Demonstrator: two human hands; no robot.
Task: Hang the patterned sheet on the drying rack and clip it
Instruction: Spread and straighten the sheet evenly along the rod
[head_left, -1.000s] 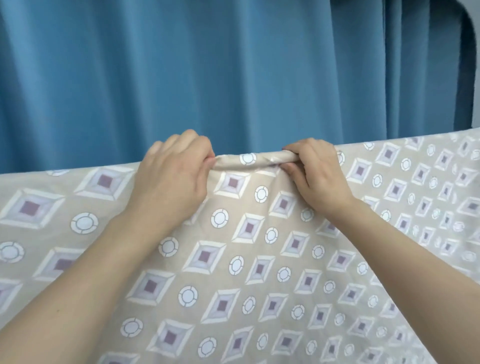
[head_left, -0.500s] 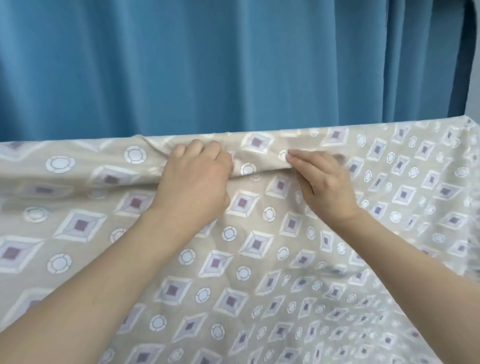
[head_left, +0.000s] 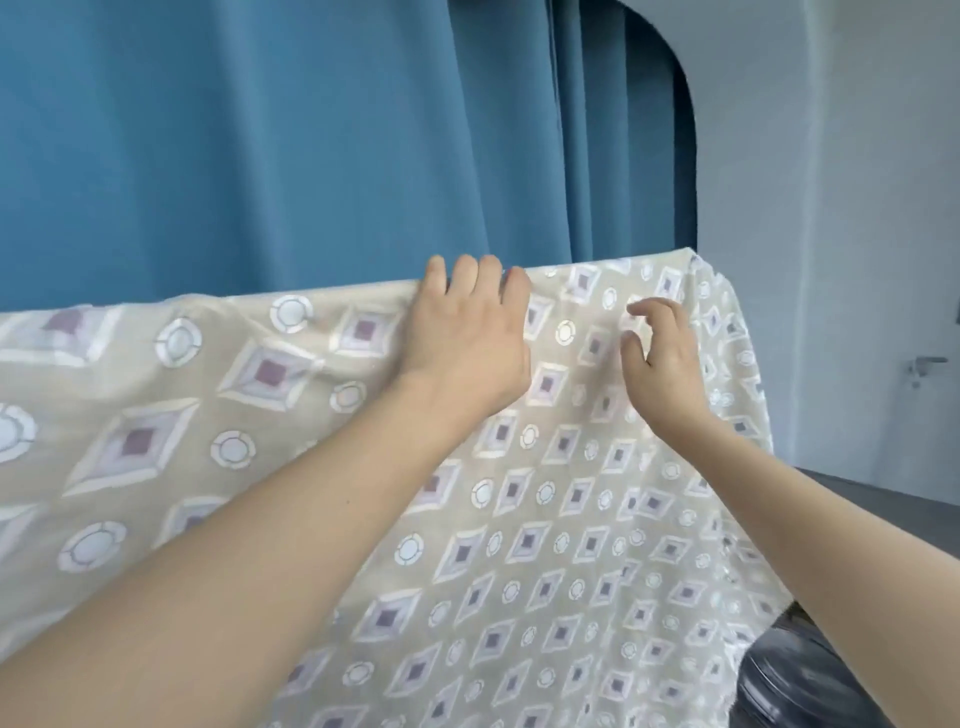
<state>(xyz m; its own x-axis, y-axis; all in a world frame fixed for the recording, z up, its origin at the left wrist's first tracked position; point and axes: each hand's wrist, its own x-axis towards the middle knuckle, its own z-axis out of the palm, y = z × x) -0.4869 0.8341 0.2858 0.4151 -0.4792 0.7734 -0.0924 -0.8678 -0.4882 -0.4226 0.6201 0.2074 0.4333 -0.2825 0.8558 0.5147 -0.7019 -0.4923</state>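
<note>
The patterned sheet, beige with purple diamonds and white circles, hangs draped over a bar that it hides completely; its top fold runs from the left edge to a corner at the upper right. My left hand lies on the sheet at the top fold, fingers reaching over the edge. My right hand hovers just in front of the sheet to the right, fingers loosely curled and holding nothing. No clip shows.
A blue curtain hangs right behind the sheet. A white wall with a door handle stands at the right. A dark grey rounded object sits low right under the sheet's edge.
Both hands let go of the pinched fold. The view swung right, showing the sheet's right end and the wall. My left hand now rests on the top edge; my right came off the cloth.
</note>
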